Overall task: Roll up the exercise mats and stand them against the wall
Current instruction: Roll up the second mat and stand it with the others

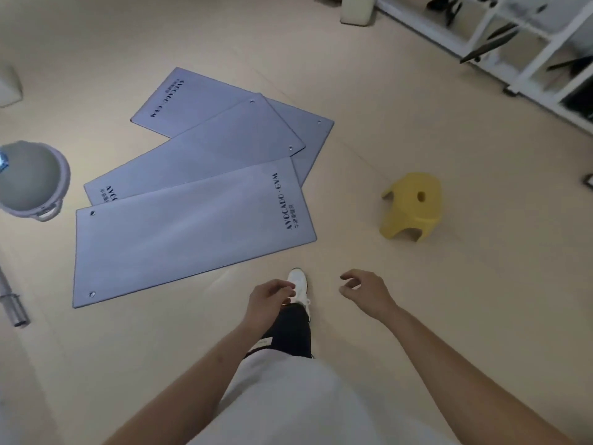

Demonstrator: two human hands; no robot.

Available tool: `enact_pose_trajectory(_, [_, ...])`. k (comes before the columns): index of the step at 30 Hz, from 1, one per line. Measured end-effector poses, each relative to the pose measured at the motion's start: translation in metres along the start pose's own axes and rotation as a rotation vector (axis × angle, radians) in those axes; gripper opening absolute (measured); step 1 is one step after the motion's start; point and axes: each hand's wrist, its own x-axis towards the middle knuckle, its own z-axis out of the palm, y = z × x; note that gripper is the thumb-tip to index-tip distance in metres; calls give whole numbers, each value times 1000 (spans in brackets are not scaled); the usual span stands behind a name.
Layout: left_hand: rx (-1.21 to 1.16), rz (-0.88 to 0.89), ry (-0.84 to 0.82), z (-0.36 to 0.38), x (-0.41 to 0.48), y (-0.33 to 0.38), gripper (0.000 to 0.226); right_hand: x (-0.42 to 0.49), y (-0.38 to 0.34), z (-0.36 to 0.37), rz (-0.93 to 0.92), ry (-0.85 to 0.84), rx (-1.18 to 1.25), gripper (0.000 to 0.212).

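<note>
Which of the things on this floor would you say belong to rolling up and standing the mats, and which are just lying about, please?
For the job: nearest mat, middle mat, farthest mat, all flat and overlapping; left hand and right hand, both empty.
Just lying about: yellow stool, grey balance dome, metal bar, white shelving rack.

Nearest mat, middle mat and far mat: blue-grey, unrolled, flat on the floor, fanned out. Nearest overlapping middle, middle overlapping far; eyelets at corners.
</note>
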Motion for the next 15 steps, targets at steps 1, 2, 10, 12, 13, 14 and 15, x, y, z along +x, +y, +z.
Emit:
enact_pose_trajectory(1, [8,0,-7,6,19,13,18,14,-1,-12,9,4,10,27])
enact_pose_trajectory(2, [9,2,-17,13,40,27,17,31,-3,-24,19,8,29,27])
enact_pose_trajectory(10, [10,-14,-100,48,216,145,12,173,-70,-144,107,-51,127,26])
enact_pose_trajectory(12, [21,-14,-100,51,251,175,12,210,-94,-177,78,-93,79,27])
enact_pose_trajectory(13, [31,-11,-99,52,267,189,12,229,-105,-194,56,-107,41,28])
enact_pose_trajectory(14, [28,-14,-96,52,282,202,12,248,-116,-209,40,-117,8,28])
enact_pose_trajectory(15, [16,-24,-88,51,296,214,12,266,-125,-223,33,-123,-17,27])
